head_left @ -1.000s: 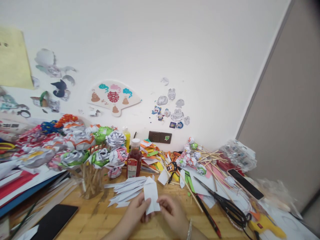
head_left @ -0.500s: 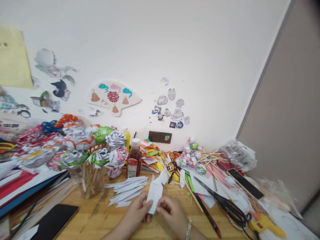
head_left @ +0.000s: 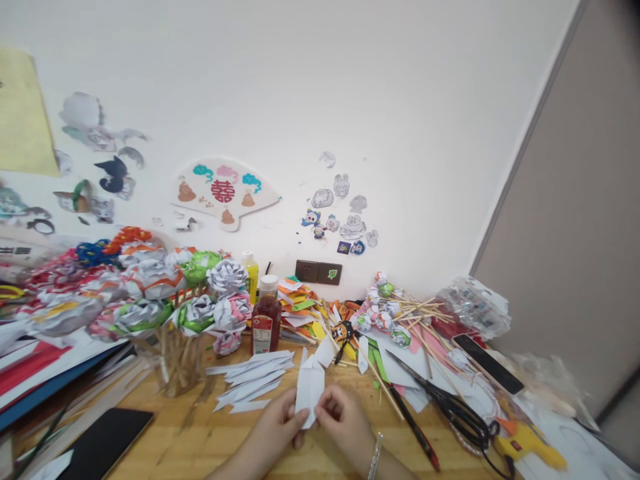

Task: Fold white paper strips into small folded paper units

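Note:
A folded white paper piece (head_left: 310, 390) stands upright between my hands near the table's front edge. My left hand (head_left: 277, 427) pinches its lower left edge. My right hand (head_left: 343, 423), with a bracelet at the wrist, pinches its lower right edge. Just behind and to the left lies a fan of similar folded white paper pieces (head_left: 253, 383) on the wooden table (head_left: 200, 440).
A red sauce bottle (head_left: 265, 317) and a jar of paper flowers on sticks (head_left: 175, 313) stand behind. Black scissors (head_left: 450, 407), a red pen (head_left: 415, 430) and a yellow glue gun (head_left: 527, 443) lie at right. Two phones: one (head_left: 103, 443) front left, another (head_left: 487, 363) right.
The white paper has been turned and lowered slightly between my fingers, and both hands now pinch it closer together. The view has shifted a little.

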A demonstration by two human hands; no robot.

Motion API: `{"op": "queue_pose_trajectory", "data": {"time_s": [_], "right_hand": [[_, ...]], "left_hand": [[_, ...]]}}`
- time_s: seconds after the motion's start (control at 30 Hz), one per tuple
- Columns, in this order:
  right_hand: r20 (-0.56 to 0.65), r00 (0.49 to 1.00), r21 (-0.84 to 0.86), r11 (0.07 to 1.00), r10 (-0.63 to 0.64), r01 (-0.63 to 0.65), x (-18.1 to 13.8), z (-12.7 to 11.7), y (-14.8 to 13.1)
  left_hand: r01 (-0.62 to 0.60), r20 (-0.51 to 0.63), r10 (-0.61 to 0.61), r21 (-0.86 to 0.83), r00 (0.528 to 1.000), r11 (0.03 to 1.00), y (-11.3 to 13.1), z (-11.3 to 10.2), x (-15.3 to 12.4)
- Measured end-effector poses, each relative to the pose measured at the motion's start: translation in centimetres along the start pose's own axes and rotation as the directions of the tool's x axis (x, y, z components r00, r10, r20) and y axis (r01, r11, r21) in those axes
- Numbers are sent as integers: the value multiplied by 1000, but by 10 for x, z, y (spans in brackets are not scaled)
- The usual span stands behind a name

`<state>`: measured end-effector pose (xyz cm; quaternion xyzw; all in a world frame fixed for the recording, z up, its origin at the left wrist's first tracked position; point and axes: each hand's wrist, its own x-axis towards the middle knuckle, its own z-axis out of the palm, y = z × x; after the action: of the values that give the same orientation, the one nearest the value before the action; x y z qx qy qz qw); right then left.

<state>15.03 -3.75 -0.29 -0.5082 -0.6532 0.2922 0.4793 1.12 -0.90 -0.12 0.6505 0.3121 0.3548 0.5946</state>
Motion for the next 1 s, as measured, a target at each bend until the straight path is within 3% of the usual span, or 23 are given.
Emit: {"op": "queue_pose_trajectory", "data": {"time_s": [0.23,0.47,1.0], "right_hand": [[-54,998,19,1000,15,-14,-2,2,1],[-53,993,233,968,104,-89,1,9,11],[-71,992,135,986,103,-93,-1,6,0]], "left_hand": [[-7,6,6,88,1000,996,-1,3,-4],[18,-1,-18,58,1000,998,-1,5,-3],[49,-4,-50,198,999,979,9,5,-5]]}}
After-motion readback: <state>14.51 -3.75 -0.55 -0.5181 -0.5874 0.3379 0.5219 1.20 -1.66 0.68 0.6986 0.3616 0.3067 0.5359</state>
